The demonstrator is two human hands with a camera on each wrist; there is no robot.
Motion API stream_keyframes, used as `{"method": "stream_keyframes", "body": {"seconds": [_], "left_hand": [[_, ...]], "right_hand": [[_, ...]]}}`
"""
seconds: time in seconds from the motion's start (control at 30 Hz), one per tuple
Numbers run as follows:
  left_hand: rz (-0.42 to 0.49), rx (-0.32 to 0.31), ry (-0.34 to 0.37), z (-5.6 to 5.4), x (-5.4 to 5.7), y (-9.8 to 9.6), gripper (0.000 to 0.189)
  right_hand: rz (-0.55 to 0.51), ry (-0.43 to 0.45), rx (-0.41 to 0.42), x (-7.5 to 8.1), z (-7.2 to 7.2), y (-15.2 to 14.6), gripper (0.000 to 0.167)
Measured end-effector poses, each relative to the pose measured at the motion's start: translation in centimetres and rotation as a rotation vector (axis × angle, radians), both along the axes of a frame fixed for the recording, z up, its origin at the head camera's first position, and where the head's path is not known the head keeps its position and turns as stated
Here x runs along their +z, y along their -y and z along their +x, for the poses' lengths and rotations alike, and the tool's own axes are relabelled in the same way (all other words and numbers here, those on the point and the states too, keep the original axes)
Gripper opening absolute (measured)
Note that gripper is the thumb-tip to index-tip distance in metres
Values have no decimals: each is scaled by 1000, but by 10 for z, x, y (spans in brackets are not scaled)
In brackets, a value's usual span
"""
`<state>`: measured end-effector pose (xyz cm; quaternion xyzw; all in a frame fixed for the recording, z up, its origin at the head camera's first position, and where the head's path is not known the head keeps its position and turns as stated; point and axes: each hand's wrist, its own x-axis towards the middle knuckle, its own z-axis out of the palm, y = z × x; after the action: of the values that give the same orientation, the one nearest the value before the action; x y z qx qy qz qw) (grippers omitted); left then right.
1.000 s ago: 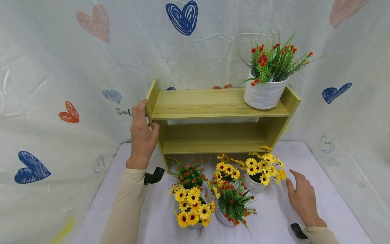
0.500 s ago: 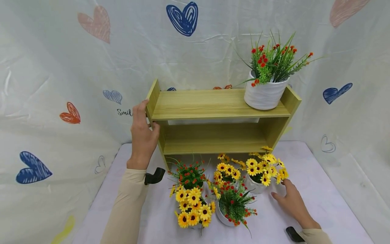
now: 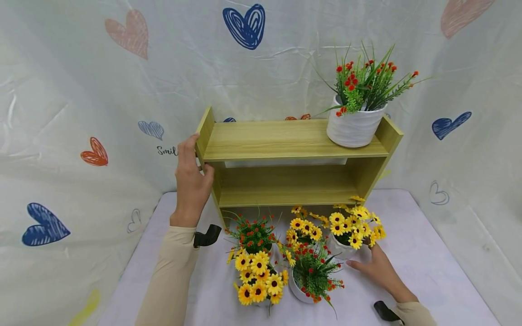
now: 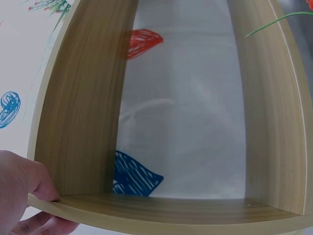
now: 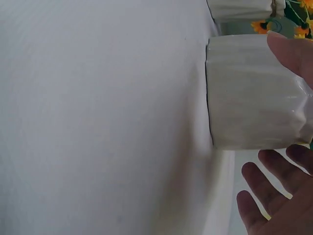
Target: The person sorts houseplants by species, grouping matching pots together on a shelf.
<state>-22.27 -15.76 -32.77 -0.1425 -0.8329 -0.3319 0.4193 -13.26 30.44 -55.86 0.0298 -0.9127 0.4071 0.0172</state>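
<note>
My left hand (image 3: 190,183) grips the left side panel of the wooden shelf (image 3: 281,139), thumb on the front edge and fingers round the outside; the left wrist view shows the panel between thumb and fingers (image 4: 44,188). My right hand (image 3: 381,267) is at the right-hand pot of yellow flowers (image 3: 355,224), partly hidden behind its blooms. In the right wrist view the thumb overlaps the white pot (image 5: 254,93), while the other fingers (image 5: 266,183) are spread just beside its wall. That pot stands upright on the table.
A white pot with red flowers (image 3: 355,127) stands at the right end of the top shelf. Several smaller pots crowd before the shelf: yellow daisies (image 3: 258,280), red-flowered plants (image 3: 311,271), (image 3: 254,233) and more daisies (image 3: 303,228). A heart-printed curtain (image 3: 281,68) hangs behind.
My right hand has moved left from the table's right side to the pot of yellow flowers. The left hand still holds the shelf panel, and the pots stay in place.
</note>
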Motion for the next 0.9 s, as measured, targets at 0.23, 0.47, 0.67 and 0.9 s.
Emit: {"method": "stream_keyframes", "body": {"seconds": [0.23,0.47,0.67,0.9], "left_hand": [[0,0,4,0,0,0,70],[-3,4,-3,0,0,0,70],[3,2,1,0,0,-1,70],[-1,8,0,0,0,-1,69]], "right_hand": [[1,-45,4,-1,-2,8,109],[-75,-10,-17,0,-9,12,108],[-48,80,-60,5,-10,18,113],[-93,37,-58,1,-13,21,108]]}}
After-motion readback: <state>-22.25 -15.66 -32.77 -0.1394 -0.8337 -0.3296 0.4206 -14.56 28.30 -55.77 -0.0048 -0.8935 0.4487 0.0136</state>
